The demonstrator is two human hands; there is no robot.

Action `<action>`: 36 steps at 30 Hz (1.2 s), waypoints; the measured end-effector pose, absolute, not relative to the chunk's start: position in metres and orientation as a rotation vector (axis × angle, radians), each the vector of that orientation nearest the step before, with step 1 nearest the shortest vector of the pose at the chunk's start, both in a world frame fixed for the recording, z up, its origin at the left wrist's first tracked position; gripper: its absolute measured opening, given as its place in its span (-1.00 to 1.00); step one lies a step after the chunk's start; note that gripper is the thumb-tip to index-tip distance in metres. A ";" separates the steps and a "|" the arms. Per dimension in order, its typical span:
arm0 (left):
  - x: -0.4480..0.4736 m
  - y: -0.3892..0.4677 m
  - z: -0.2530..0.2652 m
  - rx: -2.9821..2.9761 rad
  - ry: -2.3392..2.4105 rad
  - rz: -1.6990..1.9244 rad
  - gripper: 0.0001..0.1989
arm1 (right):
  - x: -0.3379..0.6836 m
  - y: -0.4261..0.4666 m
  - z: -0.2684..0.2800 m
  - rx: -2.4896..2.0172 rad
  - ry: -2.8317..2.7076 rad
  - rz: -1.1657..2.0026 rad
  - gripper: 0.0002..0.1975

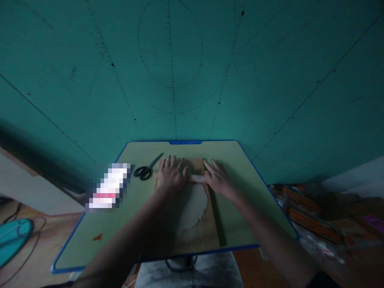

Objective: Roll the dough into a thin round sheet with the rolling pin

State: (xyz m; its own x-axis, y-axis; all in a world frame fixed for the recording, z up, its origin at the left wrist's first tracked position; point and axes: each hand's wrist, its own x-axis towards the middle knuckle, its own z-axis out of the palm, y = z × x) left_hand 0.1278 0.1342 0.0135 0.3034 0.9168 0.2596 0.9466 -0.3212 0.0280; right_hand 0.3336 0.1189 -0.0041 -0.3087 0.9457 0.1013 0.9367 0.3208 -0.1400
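A pale rolling pin [197, 179] lies crosswise over a flat sheet of dough or clay [187, 208] with a ragged right edge. Under the sheet is a wooden board [210, 228]. My left hand [171, 175] rests flat on the left part of the pin, fingers stretched forward and apart. At the pin's right end my right hand [217, 178] presses down with its palm, its fingers spread past the board's edge. Neither hand is wrapped round the pin. Black-handled scissors [146, 171] lie just left of my left hand, blades pointing away.
All this is on a small blue-edged table [240, 216] against a green wall [186, 100] with drawn lines. A pixelated bright rectangle [109, 186] covers something at the table's left. A small orange triangle [97, 237] lies near the front left. Packages [312, 212] sit on the right.
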 end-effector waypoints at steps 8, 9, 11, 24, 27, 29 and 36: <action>0.107 0.072 0.008 -2.481 -1.637 -0.403 -0.48 | 0.326 0.064 0.004 -1.611 -2.420 0.120 -0.44; 0.104 0.061 0.008 -2.497 -1.621 -0.407 -0.48 | 0.325 0.056 0.006 -1.589 -2.437 0.109 -0.45; 0.095 0.040 0.008 -2.535 -1.584 -0.416 -0.50 | 0.323 0.040 0.008 -1.546 -2.457 0.080 -0.46; 0.056 0.067 0.000 -2.569 -1.612 -0.653 -0.53 | 0.336 0.037 -0.003 -1.329 -2.499 0.049 -0.44; 0.057 0.052 -0.006 -2.521 -1.613 -0.692 -0.52 | 0.335 0.029 -0.004 -1.294 -2.472 0.071 -0.42; 0.057 0.031 -0.008 -2.484 -1.626 -0.694 -0.53 | 0.334 0.017 -0.005 -1.288 -2.459 0.069 -0.39; 0.046 -0.021 0.006 -2.524 -1.561 -0.766 -0.60 | 0.337 -0.022 -0.007 -1.282 -2.425 0.095 -0.29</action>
